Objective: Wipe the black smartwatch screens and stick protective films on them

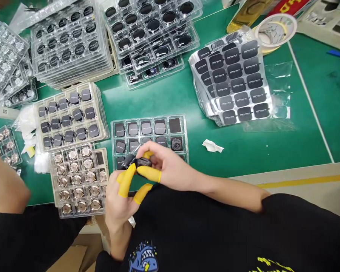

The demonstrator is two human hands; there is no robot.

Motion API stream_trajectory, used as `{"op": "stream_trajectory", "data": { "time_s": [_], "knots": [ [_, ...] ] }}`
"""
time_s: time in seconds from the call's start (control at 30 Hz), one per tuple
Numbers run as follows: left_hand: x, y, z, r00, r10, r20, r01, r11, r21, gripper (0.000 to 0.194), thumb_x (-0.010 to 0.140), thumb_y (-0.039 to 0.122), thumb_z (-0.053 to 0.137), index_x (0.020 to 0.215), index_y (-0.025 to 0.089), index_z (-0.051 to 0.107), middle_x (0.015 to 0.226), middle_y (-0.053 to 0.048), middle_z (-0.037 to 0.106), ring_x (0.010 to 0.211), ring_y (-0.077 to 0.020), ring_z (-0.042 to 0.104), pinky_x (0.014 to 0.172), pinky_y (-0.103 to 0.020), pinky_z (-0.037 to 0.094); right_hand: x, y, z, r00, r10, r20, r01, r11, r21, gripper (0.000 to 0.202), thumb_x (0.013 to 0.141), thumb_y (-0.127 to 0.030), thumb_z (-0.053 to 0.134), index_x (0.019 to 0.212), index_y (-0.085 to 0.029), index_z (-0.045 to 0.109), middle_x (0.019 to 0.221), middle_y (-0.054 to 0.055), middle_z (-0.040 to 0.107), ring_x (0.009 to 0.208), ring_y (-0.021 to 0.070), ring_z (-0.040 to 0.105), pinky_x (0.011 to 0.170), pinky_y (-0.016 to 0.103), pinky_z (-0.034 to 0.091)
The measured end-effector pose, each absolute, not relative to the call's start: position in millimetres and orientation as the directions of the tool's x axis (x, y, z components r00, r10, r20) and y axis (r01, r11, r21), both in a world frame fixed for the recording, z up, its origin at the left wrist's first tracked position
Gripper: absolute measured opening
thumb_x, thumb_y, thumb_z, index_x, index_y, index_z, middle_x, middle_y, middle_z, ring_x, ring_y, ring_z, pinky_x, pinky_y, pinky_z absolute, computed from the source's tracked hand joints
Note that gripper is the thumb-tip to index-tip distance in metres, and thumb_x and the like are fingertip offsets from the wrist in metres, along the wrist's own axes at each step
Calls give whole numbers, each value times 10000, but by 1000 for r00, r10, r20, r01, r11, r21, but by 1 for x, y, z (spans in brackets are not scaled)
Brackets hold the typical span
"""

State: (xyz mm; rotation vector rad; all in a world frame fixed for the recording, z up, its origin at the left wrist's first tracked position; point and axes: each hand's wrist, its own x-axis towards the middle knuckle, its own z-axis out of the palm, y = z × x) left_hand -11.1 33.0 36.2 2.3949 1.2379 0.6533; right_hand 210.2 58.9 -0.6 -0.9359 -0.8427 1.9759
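Evidently, the green tabletop (164,99) is set out so that stock stands beyond both grips and small work stays close. Stacked clear trays of dark round lenses (70,70) rise far beyond the left grip (120,192), their cells probably keeping the faces from rubbing. Fanned silver sheets of dark labels (235,77) lie beyond and to the right of the right grip (164,166), angled perhaps for an easy reach. The tray of gold-toned watch-like parts (76,181) sits just left of the left grip, while the tray of square dark pieces (181,122) lies right behind both, likely to keep the reach short.

Between the grips is the small black case (144,162). The right grip is closed on it in a fingertip pinch, index finger above and yellow-covered thumb below, which seems to steady it without hiding it. A dark flap with a clear edge (129,161) meets its left side; the left forefinger touches that flap, its thumb apart below, and whether the left grip truly clasps anything I cannot tell. The right forearm comes in low from the right, nearly level; the left rises steeply, palm turned inward.
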Motion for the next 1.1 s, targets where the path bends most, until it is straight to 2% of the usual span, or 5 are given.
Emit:
{"op": "stream_trajectory", "data": {
  "time_s": [0.2, 0.4, 0.67, 0.87, 1.1],
  "knots": [
    [-20, 28, 28, 445, 854, 269, 731, -520, 441, 120, 1113, 277, 642, 1163, 218, 733, 779, -12, 651, 693, -185, 653, 634, -288, 525, 187, 57, 0, -505, 811, -297, -393, -522, -758, 480, 876, -539, 935, 1110, -273, 612, 838, -67, 514, 714, 140, 437, 634, 296, 412],
    [-21, 13, 16, 230, 945, 233, 787, -322, 526, 249, 1143, 368, 598, 1284, 223, 744, 991, -82, 812, 828, -237, 806, 725, -330, 617, 184, 54, -15, -308, 948, -79, -327, -184, -927, 403, 1037, -653, 753, 1110, -258, 724, 1052, 35, 632, 858, 175, 575, 739, 334, 523],
    [-37, 23, 26, 311, 950, -28, 525, -147, 838, 582, 1030, 522, 789, 1544, 284, 657, 1071, -56, 854, 838, -233, 816, 784, -346, 691, 214, 75, -6, -544, 821, -175, -293, -381, -877, 421, 1019, -641, 765, 1000, -229, 683, 885, -1, 683, 783, 164, 599, 721, 308, 505],
    [-53, 29, 10, 479, 878, 20, 461, -270, 845, 618, 952, 584, 872, 1473, 280, 739, 1050, -67, 881, 850, -249, 851, 761, -333, 719, 222, 82, -12, -731, 659, -175, -132, -389, -912, 413, 1013, -617, 756, 940, -220, 666, 774, -49, 589, 690, 129, 493, 631, 269, 408],
    [-35, 20, -2, 320, 947, -30, 457, -126, 881, 609, 962, 471, 889, 1493, 266, 672, 1141, -76, 869, 967, -240, 872, 894, -347, 737, 207, 61, -8, -501, 854, -144, -137, -242, -960, 273, 1090, -480, 653, 1168, -230, 730, 1005, 36, 760, 834, 183, 642, 777, 325, 521]
  ]
}}
